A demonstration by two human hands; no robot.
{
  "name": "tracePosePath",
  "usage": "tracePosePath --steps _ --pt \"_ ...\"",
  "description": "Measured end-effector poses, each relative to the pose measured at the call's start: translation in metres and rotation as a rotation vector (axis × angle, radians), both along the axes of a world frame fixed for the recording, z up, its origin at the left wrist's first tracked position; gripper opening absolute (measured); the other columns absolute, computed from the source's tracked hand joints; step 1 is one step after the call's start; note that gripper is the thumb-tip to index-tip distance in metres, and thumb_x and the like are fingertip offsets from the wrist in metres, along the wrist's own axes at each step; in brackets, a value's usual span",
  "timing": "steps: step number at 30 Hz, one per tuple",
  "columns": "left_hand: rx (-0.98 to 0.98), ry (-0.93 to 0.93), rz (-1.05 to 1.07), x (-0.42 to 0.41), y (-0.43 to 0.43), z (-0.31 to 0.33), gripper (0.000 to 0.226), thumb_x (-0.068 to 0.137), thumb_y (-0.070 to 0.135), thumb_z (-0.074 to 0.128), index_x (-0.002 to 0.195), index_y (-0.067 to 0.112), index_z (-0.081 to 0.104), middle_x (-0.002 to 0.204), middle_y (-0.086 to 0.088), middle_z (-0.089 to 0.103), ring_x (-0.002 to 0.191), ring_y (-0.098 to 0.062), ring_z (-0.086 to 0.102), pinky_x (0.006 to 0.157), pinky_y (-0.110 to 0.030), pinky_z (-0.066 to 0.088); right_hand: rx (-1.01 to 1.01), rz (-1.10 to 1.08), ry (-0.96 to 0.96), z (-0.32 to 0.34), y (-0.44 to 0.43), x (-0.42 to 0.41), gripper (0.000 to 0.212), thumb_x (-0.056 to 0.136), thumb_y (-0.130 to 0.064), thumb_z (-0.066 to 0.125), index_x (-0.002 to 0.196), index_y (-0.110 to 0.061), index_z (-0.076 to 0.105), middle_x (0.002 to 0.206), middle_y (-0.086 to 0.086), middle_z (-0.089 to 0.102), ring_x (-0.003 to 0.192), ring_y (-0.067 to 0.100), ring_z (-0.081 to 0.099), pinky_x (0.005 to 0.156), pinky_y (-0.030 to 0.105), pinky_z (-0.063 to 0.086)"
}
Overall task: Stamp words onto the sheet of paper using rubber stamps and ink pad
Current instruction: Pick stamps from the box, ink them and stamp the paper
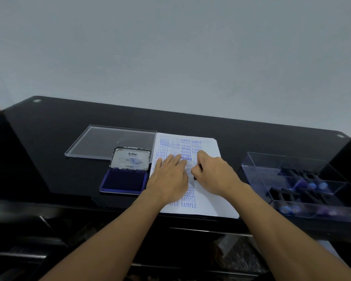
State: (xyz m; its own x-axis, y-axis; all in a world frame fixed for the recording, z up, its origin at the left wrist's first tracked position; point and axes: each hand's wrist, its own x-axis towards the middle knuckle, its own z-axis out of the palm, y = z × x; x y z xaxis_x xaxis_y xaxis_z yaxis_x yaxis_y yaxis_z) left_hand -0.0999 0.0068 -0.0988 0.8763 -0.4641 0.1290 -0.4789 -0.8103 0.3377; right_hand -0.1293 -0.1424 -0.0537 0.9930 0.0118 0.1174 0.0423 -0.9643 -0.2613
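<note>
Left hand (170,177) flat on sheet of paper (211,201), fingers straight and slightly spread, tips beside a printed FRAGILE. Right hand (213,173) just right of them, fingers curled round a dark rubber stamp (195,177) held down on the sheet. Open ink pad (123,182) left of the left fingers; clear stamp tray (257,171) well right.

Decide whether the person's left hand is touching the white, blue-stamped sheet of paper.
Touching. The head view shows the left hand lying flat, fingers straight, on the white sheet of paper, with no gap visible beneath them.
</note>
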Motion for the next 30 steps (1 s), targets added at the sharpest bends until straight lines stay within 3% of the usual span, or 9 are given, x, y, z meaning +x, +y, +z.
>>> tracePosePath --steps 9,17,20,25,30 --pt "-0.008 0.031 0.007 0.000 -0.001 0.005 0.048 0.104 0.023 0.027 0.151 0.015 0.032 0.163 -0.003 0.018 0.151 -0.020 0.008 0.123 -0.047 0.003 0.013 -0.005 -0.010 0.001 0.000 -0.001 0.021 0.098 -0.027 0.043 0.082 -0.019 0.033 0.064 0.002 0.048 0.053 0.018 0.036 0.049 0.031 0.025" --pt "-0.019 0.091 0.013 0.001 -0.002 0.010 0.048 0.102 0.021 0.029 0.150 0.014 0.034 0.162 -0.005 0.022 0.150 -0.022 0.013 0.122 -0.049 0.007 0.053 -0.002 0.082 0.015 -0.004 0.004 0.025 0.097 -0.030 0.046 0.077 -0.019 0.036 0.071 0.002 0.053 0.059 0.018 0.040 0.053 0.031 0.033" --pt "-0.087 0.076 0.023 0.003 -0.002 0.017 0.046 0.100 0.020 0.032 0.144 0.013 0.041 0.154 -0.007 0.036 0.142 -0.023 0.025 0.119 -0.048 0.019 0.171 -0.041 0.017 0.027 -0.010 0.006 0.025 0.094 -0.028 0.050 0.074 -0.016 0.039 0.072 0.004 0.054 0.061 0.021 0.042 0.056 0.034 0.035" --pt "-0.166 0.042 0.032 -0.001 0.002 0.040 0.049 0.104 0.021 0.033 0.152 0.015 0.033 0.162 -0.003 0.024 0.149 -0.019 0.014 0.122 -0.039 0.012 0.270 -0.058 -0.088 0.051 -0.020 0.007 0.019 0.093 -0.025 0.052 0.085 -0.007 0.054 0.082 0.007 0.064 0.070 0.022 0.052 0.059 0.032 0.040" --pt "-0.172 0.005 0.039 -0.003 0.003 0.055 0.044 0.103 0.018 0.035 0.146 0.012 0.041 0.154 -0.005 0.036 0.142 -0.020 0.026 0.116 -0.036 0.019 0.281 -0.054 -0.107 0.059 -0.025 0.007 0.018 0.095 -0.024 0.053 0.087 -0.009 0.058 0.083 0.003 0.063 0.070 0.015 0.052 0.059 0.028 0.041"
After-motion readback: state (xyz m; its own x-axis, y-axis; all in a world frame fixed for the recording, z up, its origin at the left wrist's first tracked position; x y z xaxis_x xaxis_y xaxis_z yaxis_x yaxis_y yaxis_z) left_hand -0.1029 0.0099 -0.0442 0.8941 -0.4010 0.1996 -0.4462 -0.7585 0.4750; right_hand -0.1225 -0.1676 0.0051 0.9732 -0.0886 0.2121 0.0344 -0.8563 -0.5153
